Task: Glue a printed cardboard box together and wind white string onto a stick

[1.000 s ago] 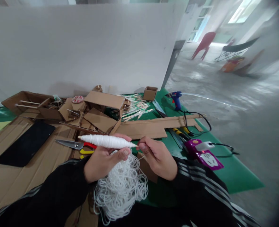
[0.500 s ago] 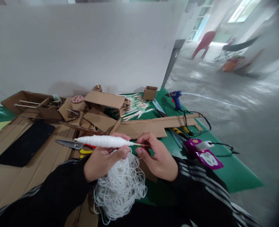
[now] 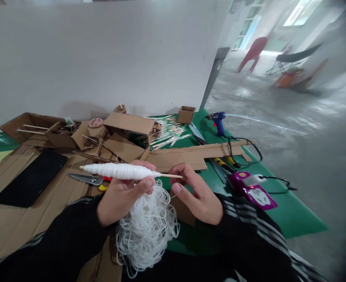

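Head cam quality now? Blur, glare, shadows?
Head view: background floor and red chair look blurred, floor shows glare; head view: window washed out, right edge darkened; head view: soft shadow on white panel behind boxes; head view: left hand, right hand and wound white string fairly sharp.

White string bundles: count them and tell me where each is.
2: a wound spindle-shaped bundle on a wooden stick, held in the left hand, and a loose tangled heap lower in the view. Others may be hidden.
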Motion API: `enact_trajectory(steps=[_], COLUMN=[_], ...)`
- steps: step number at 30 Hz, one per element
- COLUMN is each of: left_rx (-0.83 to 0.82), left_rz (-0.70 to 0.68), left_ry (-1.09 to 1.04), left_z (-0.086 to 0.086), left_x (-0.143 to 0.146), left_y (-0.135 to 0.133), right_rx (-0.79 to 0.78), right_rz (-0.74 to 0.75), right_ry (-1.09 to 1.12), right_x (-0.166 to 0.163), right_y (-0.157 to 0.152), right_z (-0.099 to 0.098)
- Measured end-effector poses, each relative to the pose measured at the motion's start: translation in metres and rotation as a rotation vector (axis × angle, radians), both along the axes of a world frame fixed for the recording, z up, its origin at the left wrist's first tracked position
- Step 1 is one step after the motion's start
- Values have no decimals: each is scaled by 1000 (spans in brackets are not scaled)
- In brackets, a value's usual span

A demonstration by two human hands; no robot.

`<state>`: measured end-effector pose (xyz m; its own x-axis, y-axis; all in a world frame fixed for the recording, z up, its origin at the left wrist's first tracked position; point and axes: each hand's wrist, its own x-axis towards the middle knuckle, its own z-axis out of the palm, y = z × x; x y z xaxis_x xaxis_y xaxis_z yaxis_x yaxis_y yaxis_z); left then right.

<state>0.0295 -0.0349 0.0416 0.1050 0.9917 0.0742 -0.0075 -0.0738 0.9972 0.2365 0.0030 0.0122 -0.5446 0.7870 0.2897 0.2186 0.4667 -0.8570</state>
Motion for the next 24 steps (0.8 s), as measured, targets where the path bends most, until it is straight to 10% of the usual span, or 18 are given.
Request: enact_trajectory(steps=[12, 17, 24], left_rx=[202, 194, 603], left_rz=[120, 235, 182], left_ry=[132, 245, 680], left_z=[17, 18, 18], left_x=[-18, -28, -49], left_y=[-17, -29, -51], right_rx=[-188, -36, 239], right_rz=[167, 184, 221], right_ry=[-182, -147, -474], right_x=[-6, -19, -47], right_y=[-8, -18, -40], right_z=[-8, -1, -20])
